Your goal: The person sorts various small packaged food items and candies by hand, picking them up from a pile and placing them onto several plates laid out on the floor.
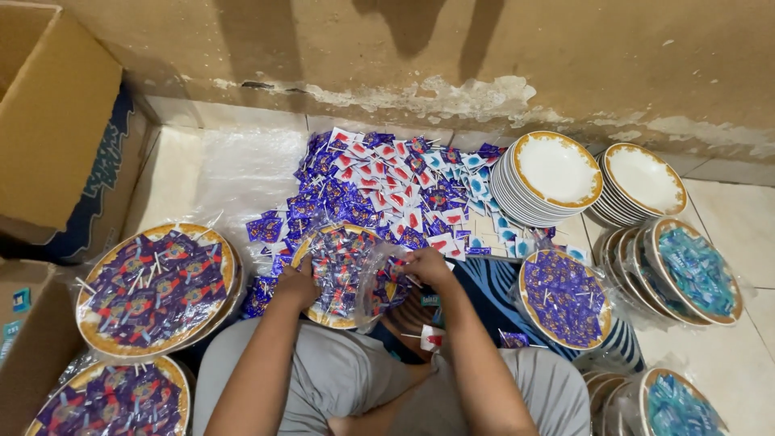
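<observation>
Nearest, wrapped plates of sachets point(153, 289) lie left and right; between them, on the lap, the gold-rimmed plate point(339, 274) tilts toward the person, round, without a long axis; left hand point(297, 284) grips its rim; right hand point(426, 265) pinches the clear wrap point(373, 270); beyond, loose sachets point(387, 190) cover the floor; stacked empty plates point(553, 173) stand by the wall.

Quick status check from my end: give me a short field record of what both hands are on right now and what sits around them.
left hand: grips the left rim of the gold-rimmed round plate heaped with purple sachets
right hand: pinches the clear plastic wrap over that plate's right side
loose pile: purple, red and blue sachets on the tiled floor, beyond the plate
empty plates: two white stacks, upper right
wrapped plates: filled ones left and right
box: cardboard, far left
</observation>
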